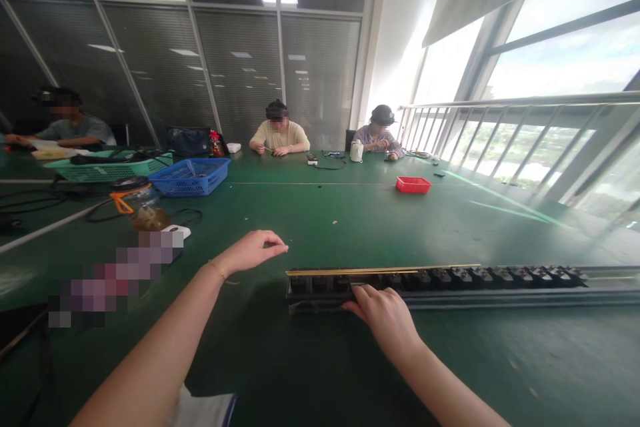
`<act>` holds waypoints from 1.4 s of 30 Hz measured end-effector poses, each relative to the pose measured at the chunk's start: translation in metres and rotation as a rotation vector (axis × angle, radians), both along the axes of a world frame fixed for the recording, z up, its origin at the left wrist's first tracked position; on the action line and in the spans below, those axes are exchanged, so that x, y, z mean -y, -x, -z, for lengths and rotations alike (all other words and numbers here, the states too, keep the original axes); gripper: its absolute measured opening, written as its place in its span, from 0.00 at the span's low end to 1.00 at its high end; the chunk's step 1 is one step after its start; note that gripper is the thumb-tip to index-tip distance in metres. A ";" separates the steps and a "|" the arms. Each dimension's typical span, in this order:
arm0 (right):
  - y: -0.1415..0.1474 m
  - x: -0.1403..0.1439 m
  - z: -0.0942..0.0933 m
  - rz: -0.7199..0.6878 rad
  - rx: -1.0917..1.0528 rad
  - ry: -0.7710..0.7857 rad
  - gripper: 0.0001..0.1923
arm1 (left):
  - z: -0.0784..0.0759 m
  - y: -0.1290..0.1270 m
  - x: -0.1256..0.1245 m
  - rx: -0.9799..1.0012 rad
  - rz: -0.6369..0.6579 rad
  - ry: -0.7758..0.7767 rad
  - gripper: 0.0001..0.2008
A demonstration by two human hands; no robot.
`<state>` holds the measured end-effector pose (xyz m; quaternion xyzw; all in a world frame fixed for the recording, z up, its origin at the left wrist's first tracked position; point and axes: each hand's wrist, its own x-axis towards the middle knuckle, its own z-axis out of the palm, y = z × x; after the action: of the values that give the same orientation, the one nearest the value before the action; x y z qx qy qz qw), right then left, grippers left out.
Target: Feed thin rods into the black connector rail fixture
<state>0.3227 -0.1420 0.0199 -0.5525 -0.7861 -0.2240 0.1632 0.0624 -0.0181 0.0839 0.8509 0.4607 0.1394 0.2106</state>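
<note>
A long black channel-like tray (pixel 345 301) lies across the green table, holding a row of dark parts with shiny metal bits (pixel 505 273) along its right portion. Thin gold-coloured strips (pixel 350 272) rest along its far edge. My right hand (pixel 383 313) grips the tray's near edge left of its middle, fingers curled over the rim. Off the tray's left end, my left hand (pixel 255 250) is raised above the table with thumb and fingertips pinched together. A tiny pale speck shows at those fingertips, too small to name.
A red tray (pixel 413 185) sits farther across the table (pixel 300 213). To the left are a blue basket (pixel 193 177), a green basket (pixel 110 167), a jar with an orange strap (pixel 135 195) and cables. Several people sit along the far side. A railing (pixel 480 120) runs along the right.
</note>
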 end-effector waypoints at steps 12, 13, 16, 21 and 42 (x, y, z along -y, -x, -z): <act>0.002 0.000 0.002 -0.007 -0.038 -0.019 0.11 | -0.036 -0.029 0.032 -0.219 0.200 0.066 0.17; 0.002 0.000 0.002 -0.009 -0.043 -0.019 0.11 | -0.035 -0.029 0.031 -0.223 0.190 0.070 0.17; 0.002 0.001 0.002 -0.004 -0.057 -0.003 0.10 | -0.033 -0.030 0.031 -0.230 0.165 0.103 0.17; 0.000 0.004 0.003 -0.008 -0.083 0.027 0.08 | -0.035 -0.028 0.032 -0.197 0.188 0.173 0.17; -0.001 0.005 0.003 -0.021 -0.107 0.056 0.10 | -0.041 -0.032 0.042 -0.222 0.206 0.005 0.12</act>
<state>0.3234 -0.1470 0.0168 -0.5596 -0.7880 -0.1702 0.1921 0.0943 -0.0604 0.1249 0.9032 0.3919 0.0209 0.1735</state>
